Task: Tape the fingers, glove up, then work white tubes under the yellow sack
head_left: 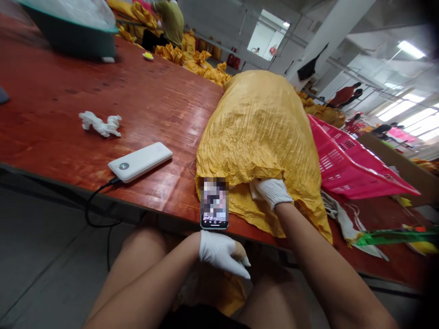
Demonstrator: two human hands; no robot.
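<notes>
Looking down from my head, I see the yellow sack (260, 123) on the red table (171, 96), its mouth facing me. My gloved right hand (272, 192) is partly inside that mouth, fingers hidden, so I cannot tell whether they grip anything. My gloved left hand (224, 256), fingers loosely extended, is nearer me than the sack, just beside the phone (215, 205).

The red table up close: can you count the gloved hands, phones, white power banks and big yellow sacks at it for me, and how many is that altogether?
Gloved hands, left hand and right hand: 2
Phone: 1
White power bank: 1
Big yellow sack: 1
Total: 5
</notes>
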